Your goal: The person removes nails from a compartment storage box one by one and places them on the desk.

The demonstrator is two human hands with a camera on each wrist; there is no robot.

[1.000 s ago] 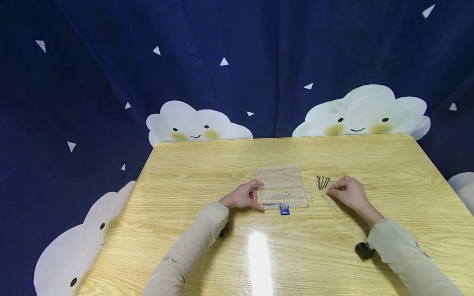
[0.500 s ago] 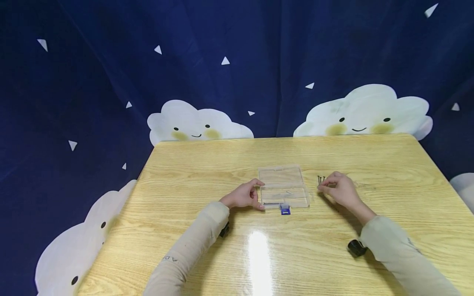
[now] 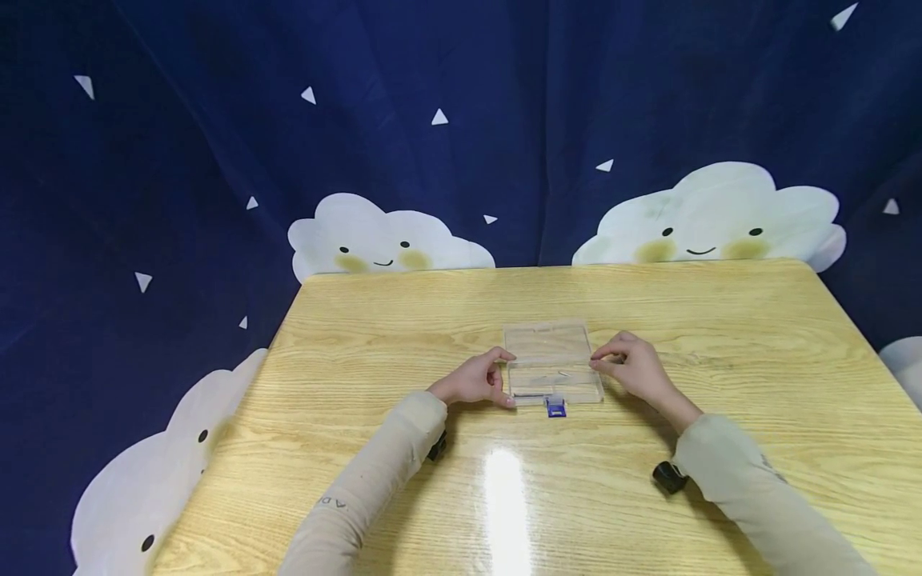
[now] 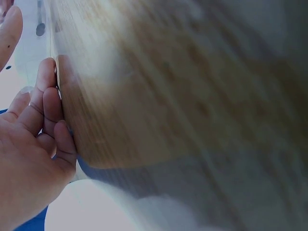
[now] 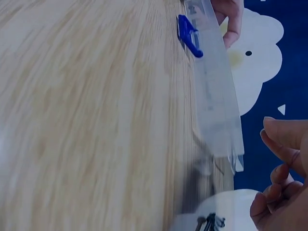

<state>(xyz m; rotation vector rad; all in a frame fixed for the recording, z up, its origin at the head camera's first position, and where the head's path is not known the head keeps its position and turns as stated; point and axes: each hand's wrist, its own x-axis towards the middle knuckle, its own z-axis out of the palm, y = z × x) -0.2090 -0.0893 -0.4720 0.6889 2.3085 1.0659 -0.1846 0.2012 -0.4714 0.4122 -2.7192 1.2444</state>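
Note:
A clear plastic box point(image 3: 553, 382) with its lid point(image 3: 546, 342) folded back lies on the wooden table. From its front edge juts a blue clasp point(image 3: 555, 409). Inside are a long dark screw point(image 3: 529, 395) and a short silver piece point(image 3: 564, 374). My left hand point(image 3: 475, 379) holds the box's left end between thumb and index finger. At the right end, my right hand point(image 3: 637, 372) has thumb and index finger pinched together; a tiny piece between them hardly shows. Several dark screws point(image 5: 210, 222) lie near the bottom of the right wrist view.
The wooden table point(image 3: 403, 320) reaches back to a dark blue curtain point(image 3: 432, 48) with white clouds. Bright glare point(image 3: 507, 496) marks the table in front of the box. A black wrist camera point(image 3: 670, 478) hangs below the right sleeve.
My right hand has moved left from beside the dark screws to the box's right end, now covering the screws in the head view. The left hand keeps its hold on the box.

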